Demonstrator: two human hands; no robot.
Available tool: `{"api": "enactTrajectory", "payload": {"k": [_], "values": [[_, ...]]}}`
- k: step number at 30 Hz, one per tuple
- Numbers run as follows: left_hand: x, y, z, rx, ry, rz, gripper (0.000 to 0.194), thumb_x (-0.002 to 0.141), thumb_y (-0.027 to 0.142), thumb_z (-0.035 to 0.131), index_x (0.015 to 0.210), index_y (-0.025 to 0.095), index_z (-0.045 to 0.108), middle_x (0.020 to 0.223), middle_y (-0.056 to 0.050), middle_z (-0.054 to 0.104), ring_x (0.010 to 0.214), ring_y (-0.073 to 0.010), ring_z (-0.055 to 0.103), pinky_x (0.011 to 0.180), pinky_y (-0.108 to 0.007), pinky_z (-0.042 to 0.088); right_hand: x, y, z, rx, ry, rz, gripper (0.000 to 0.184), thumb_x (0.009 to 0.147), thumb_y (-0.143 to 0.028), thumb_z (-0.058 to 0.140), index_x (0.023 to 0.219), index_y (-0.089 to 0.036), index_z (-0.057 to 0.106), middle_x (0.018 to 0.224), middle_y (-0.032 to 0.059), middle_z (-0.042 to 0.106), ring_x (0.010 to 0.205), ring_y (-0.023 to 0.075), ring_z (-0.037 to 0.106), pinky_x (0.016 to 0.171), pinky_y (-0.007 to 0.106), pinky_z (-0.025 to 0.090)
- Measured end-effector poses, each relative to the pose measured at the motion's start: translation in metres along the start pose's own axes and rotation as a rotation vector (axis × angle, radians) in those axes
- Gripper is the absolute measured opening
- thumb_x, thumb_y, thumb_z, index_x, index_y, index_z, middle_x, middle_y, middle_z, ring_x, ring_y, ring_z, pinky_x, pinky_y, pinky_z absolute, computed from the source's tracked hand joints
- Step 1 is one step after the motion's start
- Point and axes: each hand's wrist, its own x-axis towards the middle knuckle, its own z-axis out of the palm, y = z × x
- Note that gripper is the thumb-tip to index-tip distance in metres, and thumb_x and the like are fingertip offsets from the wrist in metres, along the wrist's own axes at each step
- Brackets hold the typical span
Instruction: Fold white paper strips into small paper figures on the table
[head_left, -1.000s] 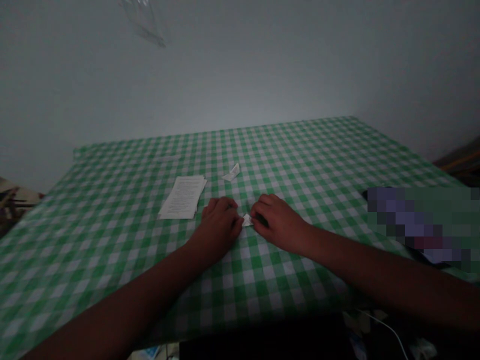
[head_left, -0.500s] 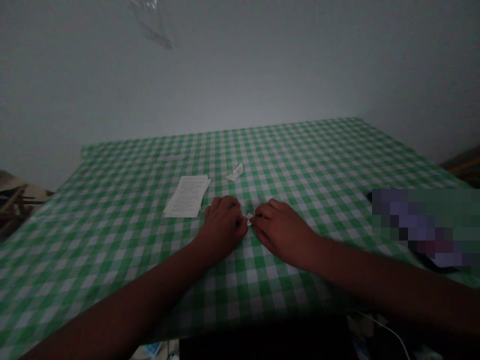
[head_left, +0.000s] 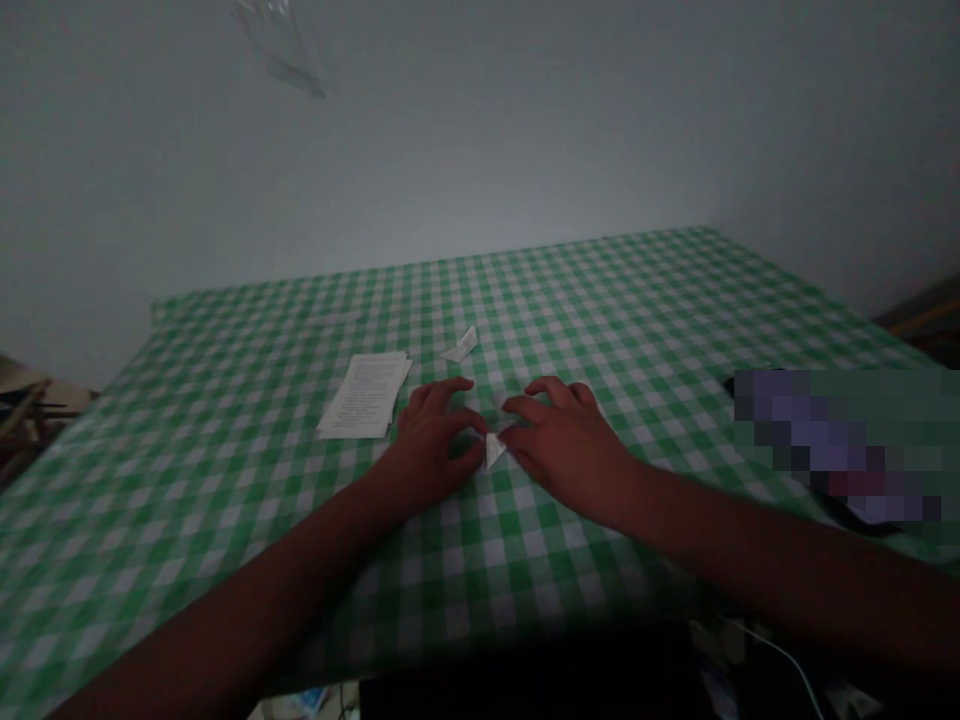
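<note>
A small folded white paper piece (head_left: pixel 493 449) lies on the green checked tablecloth (head_left: pixel 615 310) between my two hands. My left hand (head_left: pixel 431 445) pinches its left side with thumb and fingers. From the right, my right hand (head_left: pixel 566 440) holds the same piece at its fingertips, the other fingers raised a little. A stack of printed white paper slips (head_left: pixel 365 395) lies just beyond my left hand. Another small folded paper piece (head_left: pixel 461 346) sits farther back near the middle of the table.
The table runs up to a plain pale wall. A blurred dark object (head_left: pixel 840 440) lies at the right edge of the table. A white cable (head_left: pixel 772 650) hangs below the near edge. A clear plastic scrap (head_left: pixel 281 45) is stuck high on the wall.
Both hands have lifted their fingers and spread slightly; the small paper piece shows more between them and now sits a bit nearer to me.
</note>
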Motion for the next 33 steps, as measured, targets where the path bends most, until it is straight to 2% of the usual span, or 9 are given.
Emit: {"api": "enactTrajectory", "payload": {"k": [6,10,15,25,33], "values": [[0.000,0.000,-0.002,-0.021,-0.018,0.087,0.009,0.084,0.026,0.066,0.089,0.026,0.073,0.141,-0.004,0.049,0.132,-0.0331,0.038,0.108,-0.059,0.033,0.007,0.013,0.004,0.058,-0.010,-0.040,0.017,0.092,-0.020,0.061,0.099,-0.027,0.076,0.127,0.0035,0.065,0.118,0.0343,0.040,0.083,0.045,0.033],[0.000,0.000,-0.001,-0.034,-0.019,0.084,0.008,0.086,0.025,0.065,0.088,0.026,0.073,0.138,-0.004,0.053,0.129,-0.0325,0.040,0.107,-0.058,0.035,0.009,0.018,0.002,0.162,-0.034,-0.086,0.019,0.092,-0.020,0.060,0.100,-0.026,0.076,0.118,0.0053,0.066,0.108,0.0284,0.044,0.084,0.043,0.035],[0.000,-0.003,0.003,-0.023,0.003,0.089,0.006,0.084,0.025,0.068,0.086,0.026,0.074,0.137,-0.004,0.054,0.129,-0.0321,0.041,0.108,-0.058,0.034,0.009,0.017,-0.001,0.283,-0.051,-0.049,0.019,0.093,-0.035,0.061,0.100,-0.025,0.075,0.110,0.0060,0.067,0.102,0.0256,0.047,0.086,0.042,0.037],[0.001,-0.004,0.000,-0.044,-0.033,0.087,0.013,0.082,0.019,0.066,0.089,0.027,0.074,0.137,-0.003,0.054,0.130,-0.0312,0.041,0.107,-0.057,0.035,0.011,0.022,0.010,0.334,-0.052,-0.024,0.019,0.089,-0.036,0.068,0.104,-0.026,0.073,0.112,0.0057,0.066,0.101,0.0241,0.052,0.085,0.040,0.038],[0.003,-0.003,0.004,-0.032,-0.014,0.056,0.004,0.085,0.028,0.069,0.086,0.026,0.073,0.133,-0.004,0.058,0.127,-0.0304,0.044,0.105,-0.056,0.035,0.012,0.022,0.012,0.347,-0.048,-0.001,0.019,0.085,-0.035,0.073,0.102,-0.026,0.073,0.111,0.0039,0.067,0.100,0.0244,0.051,0.087,0.041,0.038]]}}
